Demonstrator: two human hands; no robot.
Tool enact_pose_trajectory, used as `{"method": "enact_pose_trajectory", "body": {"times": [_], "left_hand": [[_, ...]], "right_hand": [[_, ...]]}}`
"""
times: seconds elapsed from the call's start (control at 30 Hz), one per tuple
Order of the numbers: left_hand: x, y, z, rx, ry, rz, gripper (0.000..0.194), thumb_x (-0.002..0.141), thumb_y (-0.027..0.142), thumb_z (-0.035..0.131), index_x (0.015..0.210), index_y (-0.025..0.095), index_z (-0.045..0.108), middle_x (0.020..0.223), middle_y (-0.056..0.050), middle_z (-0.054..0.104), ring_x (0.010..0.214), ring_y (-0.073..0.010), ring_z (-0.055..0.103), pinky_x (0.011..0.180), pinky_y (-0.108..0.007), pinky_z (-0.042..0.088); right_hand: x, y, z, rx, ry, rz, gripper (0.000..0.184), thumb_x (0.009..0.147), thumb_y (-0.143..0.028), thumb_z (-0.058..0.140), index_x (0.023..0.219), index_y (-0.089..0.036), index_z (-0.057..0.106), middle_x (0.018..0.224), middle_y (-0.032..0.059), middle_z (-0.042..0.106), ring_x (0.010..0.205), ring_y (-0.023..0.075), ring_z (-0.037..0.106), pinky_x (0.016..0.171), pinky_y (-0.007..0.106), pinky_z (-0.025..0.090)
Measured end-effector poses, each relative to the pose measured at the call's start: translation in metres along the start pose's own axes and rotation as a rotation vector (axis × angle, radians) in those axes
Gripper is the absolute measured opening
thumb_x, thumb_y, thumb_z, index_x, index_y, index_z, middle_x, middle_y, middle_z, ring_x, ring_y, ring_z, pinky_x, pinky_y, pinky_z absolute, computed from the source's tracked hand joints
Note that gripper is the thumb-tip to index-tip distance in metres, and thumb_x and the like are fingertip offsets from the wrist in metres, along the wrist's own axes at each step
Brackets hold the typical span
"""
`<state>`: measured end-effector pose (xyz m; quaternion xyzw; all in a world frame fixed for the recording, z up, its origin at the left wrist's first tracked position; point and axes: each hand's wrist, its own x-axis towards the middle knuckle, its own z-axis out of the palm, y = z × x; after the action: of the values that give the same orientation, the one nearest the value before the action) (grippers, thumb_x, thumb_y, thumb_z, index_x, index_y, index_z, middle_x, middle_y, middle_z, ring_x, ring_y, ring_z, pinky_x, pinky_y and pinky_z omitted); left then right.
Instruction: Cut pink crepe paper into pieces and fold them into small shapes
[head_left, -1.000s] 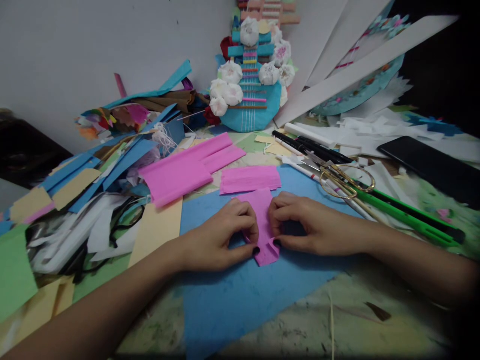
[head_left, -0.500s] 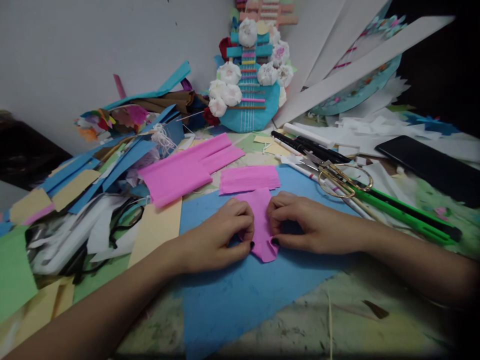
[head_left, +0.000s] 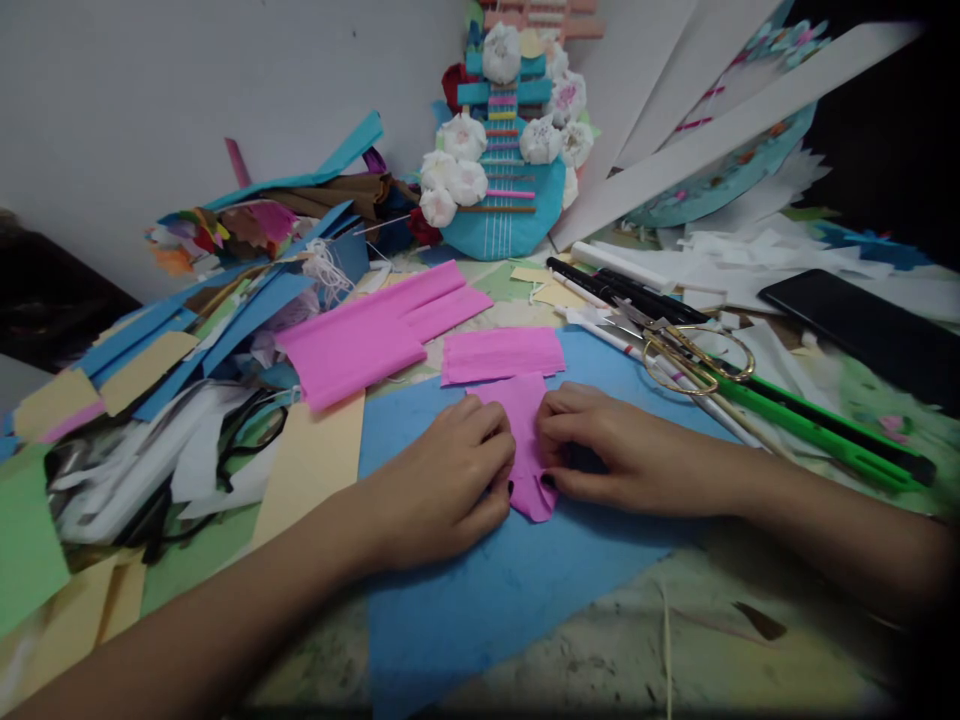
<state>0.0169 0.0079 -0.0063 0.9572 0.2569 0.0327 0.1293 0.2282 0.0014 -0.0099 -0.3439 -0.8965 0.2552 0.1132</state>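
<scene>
A small piece of pink crepe paper [head_left: 527, 440] lies over a blue sheet [head_left: 480, 620], its near edge creased and rounded. My left hand [head_left: 461, 475] is closed on its left side, fingers curled and thumb low. On the opposite side my right hand [head_left: 592, 445] pinches the paper's edge between thumb and fingers. Just beyond both hands rests a folded pink crepe strip [head_left: 502, 354]. A larger folded pink crepe sheet [head_left: 352, 345] sits farther back to the left.
Gold-handled scissors [head_left: 694, 360], a green cutter [head_left: 825, 430] and black pens [head_left: 645, 293] lie to the right, near a black phone [head_left: 862, 325]. Paper scraps [head_left: 150, 460] crowd the left. A blue paper instrument with white flowers [head_left: 506, 205] leans against the wall.
My left hand has shifted slightly right and its thumb has drawn in against the fingers. The paper's near edge looks less folded up at the right. My right hand stays almost still.
</scene>
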Motion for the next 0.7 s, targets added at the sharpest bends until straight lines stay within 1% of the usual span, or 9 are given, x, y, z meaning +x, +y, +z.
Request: {"method": "enact_pose_trajectory", "body": {"times": [0.23,0.37,0.47,0.6,0.7], "left_hand": [[0.0002,0.002,0.0039,0.042,0.011,-0.043,0.01,0.085,0.018,0.041,0.081,0.015,0.05,0.09,-0.009,0.048,0.084,-0.023,0.04,0.077,-0.04,0.038],[-0.0004,0.0029,0.006,0.049,0.035,-0.06,0.007,0.083,0.017,0.043,0.08,0.016,0.049,0.09,-0.008,0.047,0.085,-0.023,0.04,0.077,-0.04,0.038],[-0.0007,0.0032,0.0071,0.01,0.059,-0.066,0.005,0.082,0.016,0.044,0.078,0.017,0.047,0.089,-0.008,0.047,0.084,-0.0224,0.04,0.077,-0.04,0.039],[-0.0008,0.004,0.0076,-0.067,0.082,-0.05,0.007,0.084,0.016,0.043,0.078,0.017,0.046,0.089,-0.007,0.047,0.084,-0.0213,0.041,0.077,-0.038,0.039],[-0.0015,0.0045,0.0082,-0.071,0.086,-0.052,0.007,0.084,0.016,0.042,0.078,0.017,0.045,0.089,-0.008,0.047,0.083,-0.0216,0.041,0.077,-0.039,0.039]], "right_hand": [[-0.0002,-0.0004,0.0013,-0.057,0.001,0.001,0.012,0.085,-0.021,0.052,0.074,-0.017,0.051,0.082,0.0038,0.052,0.08,0.0172,0.045,0.077,0.033,0.035],[-0.0003,-0.0003,0.0025,-0.09,0.007,-0.002,0.013,0.085,-0.021,0.052,0.073,-0.017,0.05,0.082,0.0046,0.052,0.08,0.0176,0.045,0.076,0.033,0.036],[-0.0011,-0.0012,0.0027,-0.108,0.003,0.005,0.012,0.085,-0.021,0.05,0.074,-0.017,0.05,0.083,0.0052,0.051,0.08,0.018,0.045,0.076,0.033,0.036],[-0.0039,-0.0043,0.0027,-0.102,-0.013,0.024,0.012,0.086,-0.021,0.049,0.075,-0.016,0.05,0.081,0.0048,0.051,0.079,0.0171,0.046,0.077,0.033,0.036],[-0.0051,-0.0068,0.0028,-0.087,-0.018,0.039,0.011,0.087,-0.021,0.048,0.078,-0.016,0.052,0.081,0.0047,0.051,0.079,0.017,0.046,0.077,0.032,0.036]]}}
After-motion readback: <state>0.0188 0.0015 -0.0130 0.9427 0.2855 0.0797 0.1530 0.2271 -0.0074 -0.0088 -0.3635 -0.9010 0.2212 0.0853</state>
